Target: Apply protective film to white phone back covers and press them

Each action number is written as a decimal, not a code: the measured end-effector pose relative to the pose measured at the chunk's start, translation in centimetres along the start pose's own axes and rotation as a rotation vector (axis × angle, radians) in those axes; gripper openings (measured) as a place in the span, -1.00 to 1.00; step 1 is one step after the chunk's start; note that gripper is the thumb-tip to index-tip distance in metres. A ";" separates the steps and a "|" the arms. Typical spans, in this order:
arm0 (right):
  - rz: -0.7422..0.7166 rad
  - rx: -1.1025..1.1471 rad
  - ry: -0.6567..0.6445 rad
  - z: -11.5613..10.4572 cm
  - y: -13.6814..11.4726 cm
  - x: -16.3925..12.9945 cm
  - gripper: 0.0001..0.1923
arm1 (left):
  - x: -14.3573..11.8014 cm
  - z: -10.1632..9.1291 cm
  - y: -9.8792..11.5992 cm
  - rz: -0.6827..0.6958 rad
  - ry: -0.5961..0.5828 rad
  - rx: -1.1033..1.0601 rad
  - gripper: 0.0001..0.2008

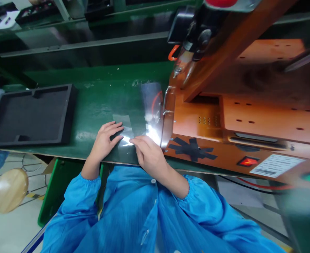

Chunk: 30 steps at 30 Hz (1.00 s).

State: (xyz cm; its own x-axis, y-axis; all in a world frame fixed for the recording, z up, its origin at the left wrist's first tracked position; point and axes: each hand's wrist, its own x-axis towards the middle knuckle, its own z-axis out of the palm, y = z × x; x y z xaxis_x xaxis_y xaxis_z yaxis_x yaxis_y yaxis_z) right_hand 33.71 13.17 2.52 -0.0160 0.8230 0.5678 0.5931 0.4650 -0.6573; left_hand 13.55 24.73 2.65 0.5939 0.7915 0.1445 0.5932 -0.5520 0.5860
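Note:
A small clear plastic film [125,123] lies on the green work surface in front of me. My left hand [105,140] rests on its left side with the fingers spread. At the film's right edge, the thumb and forefinger of my right hand [150,154] are pinched together; the film's lower right part glares with reflected light. Just beyond my right hand, a longer clear plastic sheet or stack of sheets [151,105] lies against the side of the orange machine [197,119].
A black foam tray [31,116] sits at the left on the green table [97,102]. The orange machine fills the right side, with a lit red switch [248,161] and black tape [193,149]. Below are a green bin [57,189] and a round wooden stool [10,190].

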 end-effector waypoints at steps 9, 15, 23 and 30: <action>0.162 0.151 0.049 0.8 1.1 -1.1 -0.78 | -0.8 -0.3 0.1 -0.043 0.296 -0.077 -0.84; 0.184 0.157 0.041 0.9 1.2 -0.9 -0.80 | -1.1 0.3 0.2 -0.064 0.328 0.100 -0.67; 0.089 0.006 0.079 1.4 0.6 0.6 -0.81 | -0.8 0.6 -0.1 -0.059 0.103 0.160 -0.68; 0.051 -0.329 -0.210 3.3 1.5 3.9 -0.69 | -0.8 0.5 0.1 -0.081 0.130 0.066 -0.65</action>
State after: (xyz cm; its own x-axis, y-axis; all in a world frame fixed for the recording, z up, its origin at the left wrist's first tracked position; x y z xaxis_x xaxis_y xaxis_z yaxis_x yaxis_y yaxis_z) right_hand 31.87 18.22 2.10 -0.1244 0.9070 0.4024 0.8230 0.3208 -0.4688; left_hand 13.37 23.89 2.18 0.4699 0.8589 0.2039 0.6730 -0.4980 0.5469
